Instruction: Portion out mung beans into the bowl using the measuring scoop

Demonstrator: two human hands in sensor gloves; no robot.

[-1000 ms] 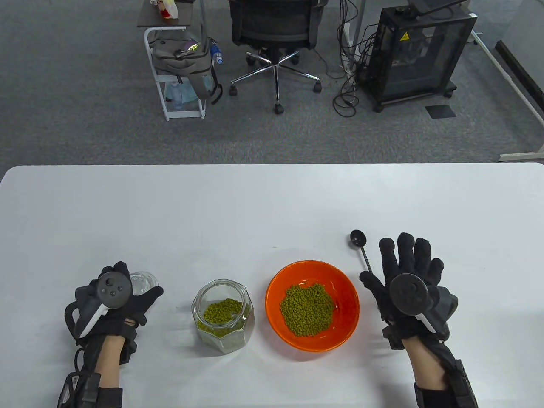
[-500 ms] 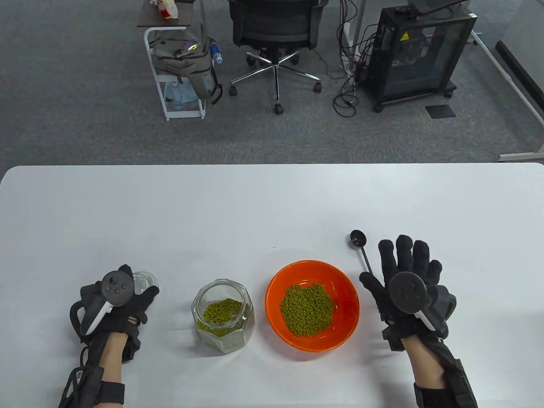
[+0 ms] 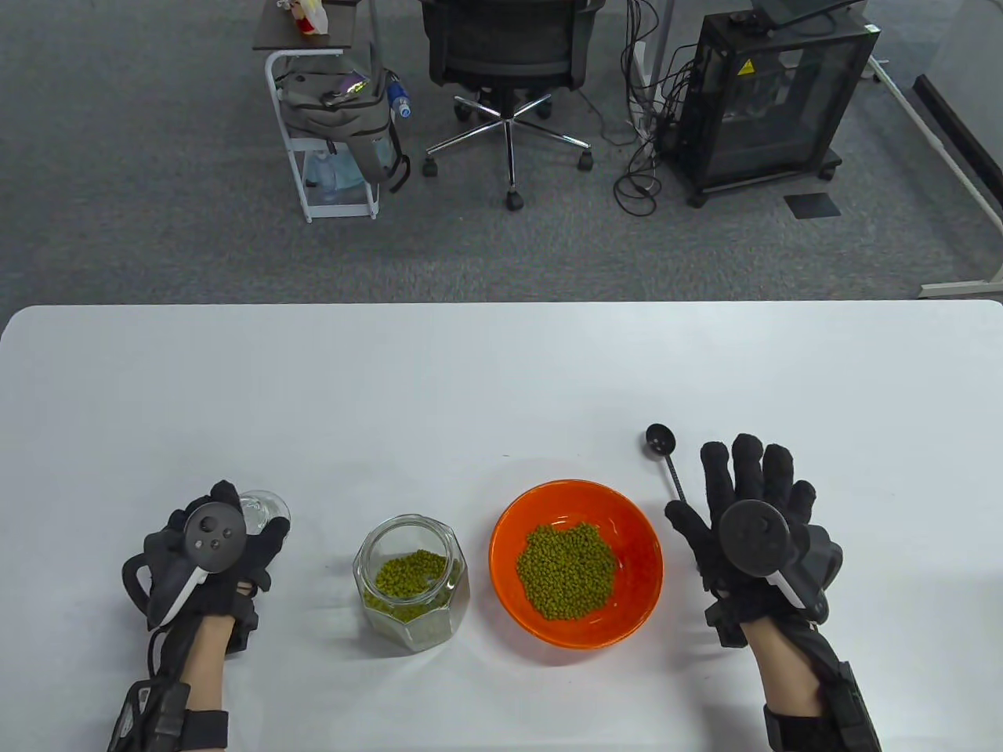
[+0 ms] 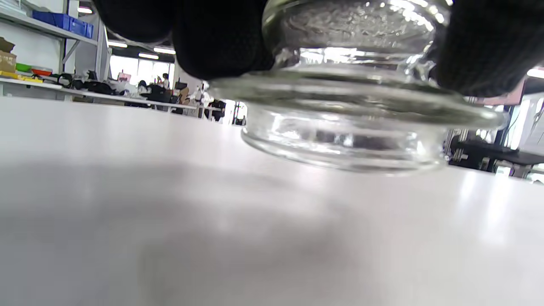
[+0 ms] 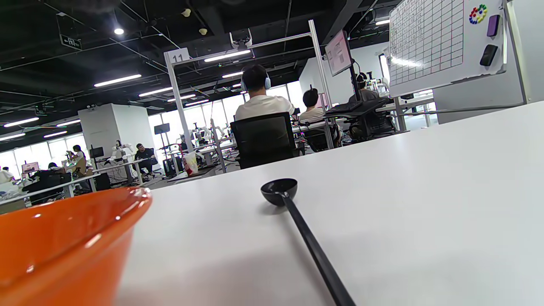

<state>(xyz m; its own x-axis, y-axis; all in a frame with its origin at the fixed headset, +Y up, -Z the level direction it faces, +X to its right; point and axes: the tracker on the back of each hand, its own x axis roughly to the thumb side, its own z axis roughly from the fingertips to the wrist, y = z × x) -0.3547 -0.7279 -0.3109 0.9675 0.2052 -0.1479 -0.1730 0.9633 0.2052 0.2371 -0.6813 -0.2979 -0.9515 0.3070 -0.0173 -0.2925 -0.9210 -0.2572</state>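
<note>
An open glass jar point(image 3: 410, 583) partly filled with mung beans stands left of an orange bowl point(image 3: 576, 492) that holds a heap of beans point(image 3: 566, 572). My left hand point(image 3: 235, 540) grips the jar's clear glass lid point(image 3: 262, 509) to the left of the jar. In the left wrist view the lid point(image 4: 352, 106) hangs just above the table between black fingers point(image 4: 221, 38). A black measuring scoop point(image 3: 662, 440) lies right of the bowl. My right hand point(image 3: 752, 501) lies flat with spread fingers over the handle's near end. The right wrist view shows the scoop point(image 5: 280, 191) empty beside the bowl point(image 5: 63, 242).
The white table point(image 3: 470, 376) stretches bare behind the objects. Beyond its far edge stand an office chair point(image 3: 509, 63), a small cart with a bag point(image 3: 333, 102) and a black cabinet point(image 3: 772, 102).
My left hand has shifted and turned slightly while still holding the lid in nearly the same spot. The right hand, scoop, jar and bowl have not moved.
</note>
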